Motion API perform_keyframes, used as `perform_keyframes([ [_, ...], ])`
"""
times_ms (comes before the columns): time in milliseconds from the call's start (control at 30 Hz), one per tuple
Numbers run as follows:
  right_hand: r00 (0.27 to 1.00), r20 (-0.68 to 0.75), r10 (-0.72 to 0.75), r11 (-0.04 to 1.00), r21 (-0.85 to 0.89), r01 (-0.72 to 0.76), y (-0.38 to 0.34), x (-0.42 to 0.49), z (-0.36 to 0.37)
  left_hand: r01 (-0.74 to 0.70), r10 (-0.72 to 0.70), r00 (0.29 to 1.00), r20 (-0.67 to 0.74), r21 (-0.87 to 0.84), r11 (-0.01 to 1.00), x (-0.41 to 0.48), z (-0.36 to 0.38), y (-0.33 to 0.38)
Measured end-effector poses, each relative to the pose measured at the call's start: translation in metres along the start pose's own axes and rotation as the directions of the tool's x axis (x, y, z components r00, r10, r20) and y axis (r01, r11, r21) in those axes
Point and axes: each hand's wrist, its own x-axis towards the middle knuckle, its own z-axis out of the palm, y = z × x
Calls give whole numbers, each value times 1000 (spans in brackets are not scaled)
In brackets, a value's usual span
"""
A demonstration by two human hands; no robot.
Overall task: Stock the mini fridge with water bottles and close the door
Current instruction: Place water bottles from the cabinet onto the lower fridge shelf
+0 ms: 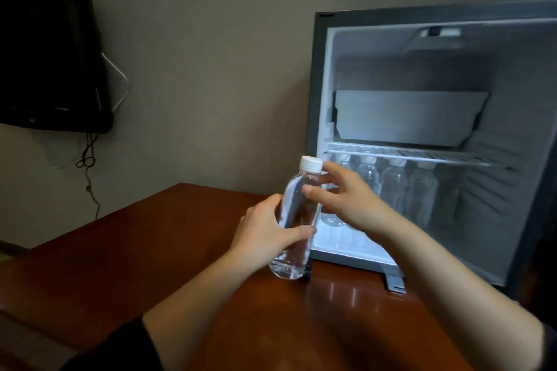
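Note:
A clear water bottle [297, 220] with a white cap is held upright just in front of the mini fridge's lower left corner. My left hand [265, 235] is wrapped around its lower body. My right hand [346, 199] pinches its upper part just under the cap. The mini fridge [319, 84] stands open on the right, its inside lit. Several water bottles [394, 184] stand in a row on its floor under a wire shelf [422, 155]. A grey box sits on that shelf. The fridge door is out of view at the right edge.
The fridge stands on a glossy reddish-brown wooden table [150, 250]. A black screen [51, 54] hangs on the wall at the left, with cables dangling below it. A grey wall runs behind everything.

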Motion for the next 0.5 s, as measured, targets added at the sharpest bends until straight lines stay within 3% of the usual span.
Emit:
perform_keyframes([
  [267, 986, -140, 90, 971, -206, -118, 34, -24, -49, -30, 29, 999, 37, 53, 998, 12, 74, 43],
  [500, 948, -284, 143, 882, -398, -253, 65, -26, -94, -26, 53, 987, 154, -168, 986, 34, 135, 64],
])
